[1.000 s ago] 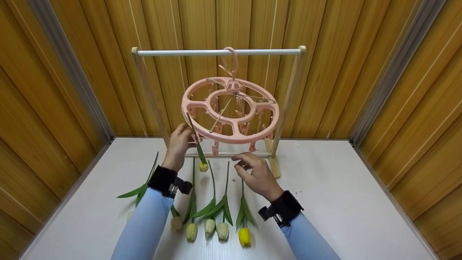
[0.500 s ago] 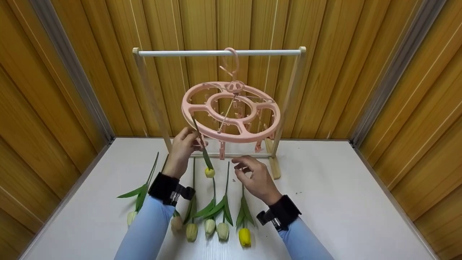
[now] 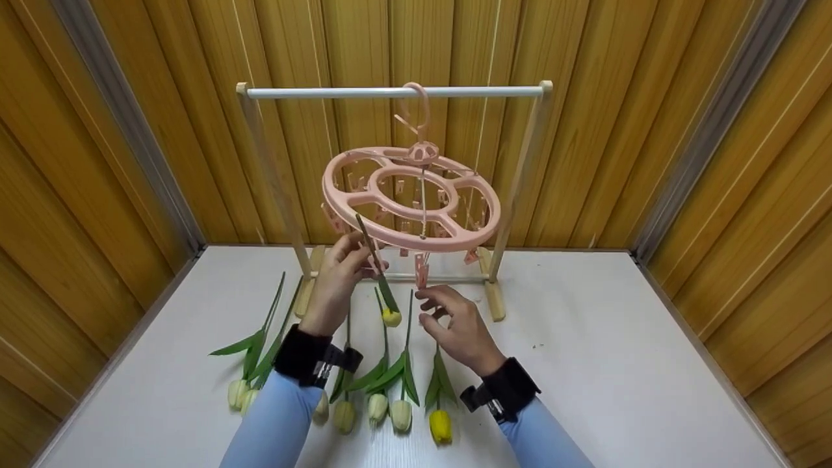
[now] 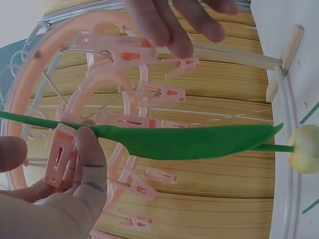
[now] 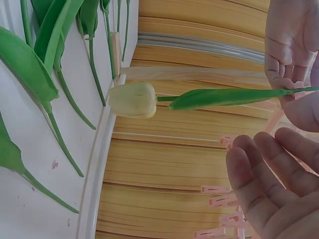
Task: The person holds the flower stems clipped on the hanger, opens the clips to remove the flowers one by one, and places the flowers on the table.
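Note:
A pale yellow artificial tulip (image 5: 132, 100) hangs bloom down, its stem running through a pink clothespin (image 4: 61, 154) below the hanger's rim. My left hand (image 3: 339, 279) has its fingers curled around that clothespin, one fingertip right at the stem. In the left wrist view, the thumb tip stands a little apart from the clip. To the right, my right hand (image 3: 465, 325) holds nothing. Its fingers are loosely bent, with the fingertips just below another hanging clothespin (image 3: 421, 270). The round pink clip hanger (image 3: 416, 242) hangs tilted by its hook.
A wooden stand with a white crossbar (image 3: 325, 93) carries the hanger. Several pale tulips (image 3: 401, 416) and a bright yellow tulip (image 3: 440, 427) lie on the white table (image 3: 624, 364), stems toward the stand. Wood-patterned panels (image 3: 604, 130) enclose the back and sides.
My left hand has moved right and slightly toward me with the tulip and clothespin. The hanger has turned, swinging its front clips rightward. My right hand has barely moved.

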The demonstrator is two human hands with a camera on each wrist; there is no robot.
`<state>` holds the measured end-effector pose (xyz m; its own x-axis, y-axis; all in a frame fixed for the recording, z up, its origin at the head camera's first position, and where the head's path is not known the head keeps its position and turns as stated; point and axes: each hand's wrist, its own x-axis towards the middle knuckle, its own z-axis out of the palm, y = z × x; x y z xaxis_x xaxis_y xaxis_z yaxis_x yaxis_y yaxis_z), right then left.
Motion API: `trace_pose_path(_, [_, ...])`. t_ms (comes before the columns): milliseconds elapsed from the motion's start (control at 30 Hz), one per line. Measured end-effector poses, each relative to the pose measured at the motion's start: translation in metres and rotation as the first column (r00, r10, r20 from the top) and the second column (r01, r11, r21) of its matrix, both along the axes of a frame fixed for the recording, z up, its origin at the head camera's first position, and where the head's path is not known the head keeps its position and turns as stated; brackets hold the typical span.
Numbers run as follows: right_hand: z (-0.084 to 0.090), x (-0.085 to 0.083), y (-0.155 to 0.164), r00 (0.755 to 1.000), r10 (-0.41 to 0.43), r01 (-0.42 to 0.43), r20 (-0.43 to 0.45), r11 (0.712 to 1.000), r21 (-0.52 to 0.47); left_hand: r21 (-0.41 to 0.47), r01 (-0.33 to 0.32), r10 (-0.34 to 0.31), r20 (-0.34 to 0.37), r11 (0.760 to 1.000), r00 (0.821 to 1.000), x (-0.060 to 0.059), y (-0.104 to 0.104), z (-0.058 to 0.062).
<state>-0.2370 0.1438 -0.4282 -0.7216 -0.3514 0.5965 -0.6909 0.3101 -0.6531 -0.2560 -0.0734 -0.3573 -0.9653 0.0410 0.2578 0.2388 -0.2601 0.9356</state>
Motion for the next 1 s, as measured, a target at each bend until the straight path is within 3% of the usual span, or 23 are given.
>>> trace_pose_path(400, [-0.002, 0.001, -0.001, 0.999, 0.009, -0.009, -0.049, 1.0, 0.009, 0.011, 0.053, -0.053, -0.034, 0.999, 0.998, 0.017, 0.012, -0.001])
trace_pose_path(1000, [-0.004, 0.002, -0.004, 0.999, -0.04, 0.04, -0.036, 0.999, 0.001, 0.093, 0.065, -0.065, -0.004, 0.994, 0.998, 0.025, 0.029, -0.009])
